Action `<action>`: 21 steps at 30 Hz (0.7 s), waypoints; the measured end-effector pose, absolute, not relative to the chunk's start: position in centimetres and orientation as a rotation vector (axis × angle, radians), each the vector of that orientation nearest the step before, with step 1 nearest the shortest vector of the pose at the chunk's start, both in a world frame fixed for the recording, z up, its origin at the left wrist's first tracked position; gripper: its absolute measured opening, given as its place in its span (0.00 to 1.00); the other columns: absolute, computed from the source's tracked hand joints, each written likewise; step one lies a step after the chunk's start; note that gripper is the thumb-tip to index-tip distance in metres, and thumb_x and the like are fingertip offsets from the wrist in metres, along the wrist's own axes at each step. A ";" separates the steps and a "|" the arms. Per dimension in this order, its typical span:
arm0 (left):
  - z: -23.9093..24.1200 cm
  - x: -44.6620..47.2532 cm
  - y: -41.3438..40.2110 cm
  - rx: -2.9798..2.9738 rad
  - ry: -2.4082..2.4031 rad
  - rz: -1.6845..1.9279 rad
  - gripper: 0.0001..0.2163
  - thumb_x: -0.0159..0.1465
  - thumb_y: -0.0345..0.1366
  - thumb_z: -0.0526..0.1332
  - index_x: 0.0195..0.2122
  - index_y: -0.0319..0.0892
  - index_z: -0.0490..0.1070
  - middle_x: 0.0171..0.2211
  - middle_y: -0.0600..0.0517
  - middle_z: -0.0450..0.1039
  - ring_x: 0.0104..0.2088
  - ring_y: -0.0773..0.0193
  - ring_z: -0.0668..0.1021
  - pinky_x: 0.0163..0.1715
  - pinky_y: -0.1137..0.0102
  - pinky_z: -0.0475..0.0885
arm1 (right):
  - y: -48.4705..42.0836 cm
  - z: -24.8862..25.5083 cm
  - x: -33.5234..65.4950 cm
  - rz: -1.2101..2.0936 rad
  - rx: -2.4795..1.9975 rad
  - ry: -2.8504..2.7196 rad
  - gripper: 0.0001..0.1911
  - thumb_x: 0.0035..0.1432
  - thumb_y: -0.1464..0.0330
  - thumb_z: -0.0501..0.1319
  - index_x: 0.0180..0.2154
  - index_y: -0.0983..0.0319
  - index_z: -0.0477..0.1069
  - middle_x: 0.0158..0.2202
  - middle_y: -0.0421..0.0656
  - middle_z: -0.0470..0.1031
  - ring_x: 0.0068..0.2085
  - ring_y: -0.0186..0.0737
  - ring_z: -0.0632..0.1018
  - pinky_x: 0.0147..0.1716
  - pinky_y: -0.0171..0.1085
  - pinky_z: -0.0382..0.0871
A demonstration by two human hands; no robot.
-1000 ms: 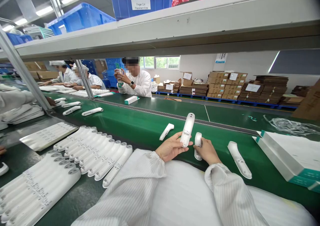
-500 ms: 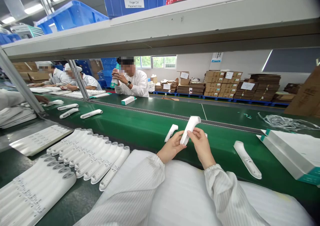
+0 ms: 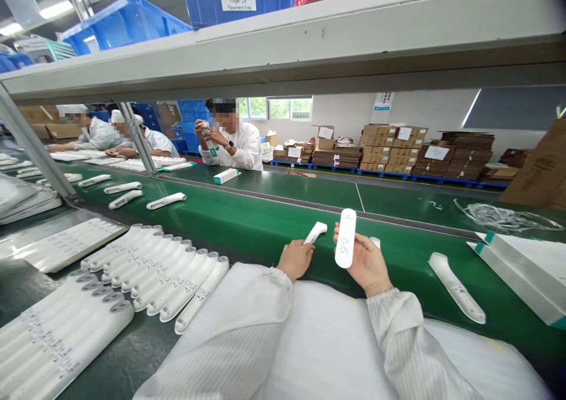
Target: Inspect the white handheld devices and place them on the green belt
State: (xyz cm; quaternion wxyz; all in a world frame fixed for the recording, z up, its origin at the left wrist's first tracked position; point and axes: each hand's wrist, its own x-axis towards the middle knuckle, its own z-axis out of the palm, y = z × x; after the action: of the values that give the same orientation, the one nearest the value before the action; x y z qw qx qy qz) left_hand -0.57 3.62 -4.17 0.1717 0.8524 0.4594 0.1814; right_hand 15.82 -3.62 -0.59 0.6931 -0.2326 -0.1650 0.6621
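Note:
My right hand (image 3: pixel 368 263) is closed around a white handheld device (image 3: pixel 345 238), shaped like an infrared thermometer. The device stands nearly upright, its long flat face with small dark markings toward me. To its left, my left hand (image 3: pixel 296 259) is low over the green conveyor belt (image 3: pixel 247 235). Its curled fingers are on the lower end of a second white handheld device (image 3: pixel 316 232), hiding that end. A third white device (image 3: pixel 456 288) lies on the belt to my right. Another white piece (image 3: pixel 375 242) shows only partly behind my right hand.
Rows of white devices (image 3: pixel 177 279) lie at the left. More devices (image 3: pixel 167 200) lie along the belt. Open white cartons (image 3: pixel 522 276) stand at the right. A shelf (image 3: pixel 283 46) with blue bins crosses overhead. A co-worker (image 3: pixel 236 140) sits across the belt.
My left hand has let go of the held device and moved down-left to the one on the belt. My right hand has turned its device's flat face toward me. Belt pieces have shifted right.

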 end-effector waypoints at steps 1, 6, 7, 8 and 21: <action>-4.2 -0.6 3.8 2.373 1.325 0.560 0.14 0.62 0.33 0.50 0.42 0.45 0.73 0.44 0.45 0.71 0.46 0.53 0.70 0.46 0.59 0.62 | -3.8 -0.5 15.8 1.492 -0.508 -0.386 0.19 0.54 0.71 0.52 0.47 0.62 0.69 0.37 0.42 0.78 0.36 0.37 0.78 0.36 0.35 0.73; -3.4 -1.3 4.6 1.714 1.311 0.833 0.11 0.60 0.33 0.51 0.37 0.43 0.73 0.36 0.48 0.73 0.27 0.66 0.74 0.29 0.71 0.65 | -4.2 -0.4 15.7 1.506 -0.504 -0.422 0.22 0.54 0.71 0.51 0.52 0.61 0.65 0.39 0.42 0.78 0.35 0.37 0.78 0.34 0.36 0.73; -3.2 -1.5 4.7 1.533 1.266 0.867 0.11 0.59 0.33 0.52 0.38 0.42 0.72 0.34 0.49 0.72 0.24 0.68 0.72 0.25 0.73 0.64 | -4.2 -0.4 15.7 1.503 -0.505 -0.430 0.23 0.54 0.71 0.51 0.52 0.61 0.65 0.39 0.41 0.78 0.35 0.37 0.78 0.35 0.36 0.73; -3.1 -1.7 4.7 1.351 1.210 0.884 0.11 0.58 0.33 0.52 0.39 0.41 0.70 0.33 0.49 0.72 0.22 0.70 0.72 0.22 0.75 0.62 | -4.2 -0.5 15.8 1.501 -0.507 -0.448 0.23 0.53 0.71 0.51 0.52 0.60 0.65 0.38 0.41 0.78 0.35 0.37 0.78 0.35 0.36 0.73; -1.2 -1.5 2.1 0.836 0.686 0.732 0.16 0.49 0.26 0.57 0.40 0.41 0.63 0.34 0.51 0.66 0.23 0.74 0.68 0.15 0.79 0.53 | -4.1 -0.6 15.6 1.455 -0.520 -0.577 0.24 0.52 0.69 0.53 0.52 0.57 0.64 0.37 0.39 0.78 0.33 0.38 0.78 0.32 0.36 0.72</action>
State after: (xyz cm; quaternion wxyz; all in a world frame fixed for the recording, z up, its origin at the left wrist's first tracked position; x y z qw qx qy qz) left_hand -1.53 2.10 -1.20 0.7942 0.3891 0.3193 0.3404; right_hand 15.57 -4.13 -0.58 0.6788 -0.2313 -0.2569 0.6479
